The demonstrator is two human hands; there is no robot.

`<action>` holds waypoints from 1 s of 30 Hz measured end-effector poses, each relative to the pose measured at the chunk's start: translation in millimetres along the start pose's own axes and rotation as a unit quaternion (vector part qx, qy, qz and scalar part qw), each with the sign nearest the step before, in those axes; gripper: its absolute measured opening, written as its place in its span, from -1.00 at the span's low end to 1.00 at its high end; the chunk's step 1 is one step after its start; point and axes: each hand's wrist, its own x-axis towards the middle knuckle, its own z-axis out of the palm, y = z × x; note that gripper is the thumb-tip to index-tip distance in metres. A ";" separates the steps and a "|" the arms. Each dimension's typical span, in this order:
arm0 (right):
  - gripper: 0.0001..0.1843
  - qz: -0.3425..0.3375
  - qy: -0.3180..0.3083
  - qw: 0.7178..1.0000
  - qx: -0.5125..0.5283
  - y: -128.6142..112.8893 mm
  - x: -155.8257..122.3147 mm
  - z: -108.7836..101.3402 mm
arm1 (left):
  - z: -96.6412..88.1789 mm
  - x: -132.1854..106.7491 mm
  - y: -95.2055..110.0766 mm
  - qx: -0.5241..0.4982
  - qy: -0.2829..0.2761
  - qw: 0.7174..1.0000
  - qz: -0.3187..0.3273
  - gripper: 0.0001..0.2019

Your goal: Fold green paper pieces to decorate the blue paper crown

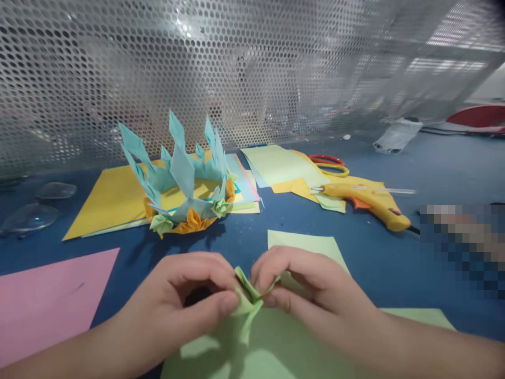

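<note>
Between both hands is a small folded piece of green paper [249,304], with creased flaps sticking out several ways. My left hand [193,295] pinches its left side between thumb and fingers. On the other side my right hand [303,289] grips a flap the same way. Light green sheets [276,347] lie on the table below the hands. Behind them stands a light blue folded-paper crown [183,176], its lower edge trimmed with orange paper pieces [193,221] and green paper flowers [161,225].
A yellow glue gun [363,197] lies at the right near red and yellow scissor handles [333,167]. Coloured paper sheets [98,197] sit under the crown, and pink paper [51,300] at left. Glasses [31,216] rest far left. A perforated metal screen [197,68] rises behind the blue table.
</note>
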 end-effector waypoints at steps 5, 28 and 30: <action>-0.75 -0.003 -0.010 1.000 -0.017 -2.6 -3.2 0.2 | 8.0 -6.9 8.2 0.223 0.069 0.963 0.138 -0.77; -0.78 0.017 0.055 0.998 -0.034 0.7 -8.7 8.0 | 10.4 -6.3 3.7 0.166 0.058 0.981 0.084 -0.83; -0.77 0.034 0.054 0.998 -0.009 1.5 -8.6 8.1 | 10.0 -8.1 3.7 0.174 0.067 0.977 0.098 -0.82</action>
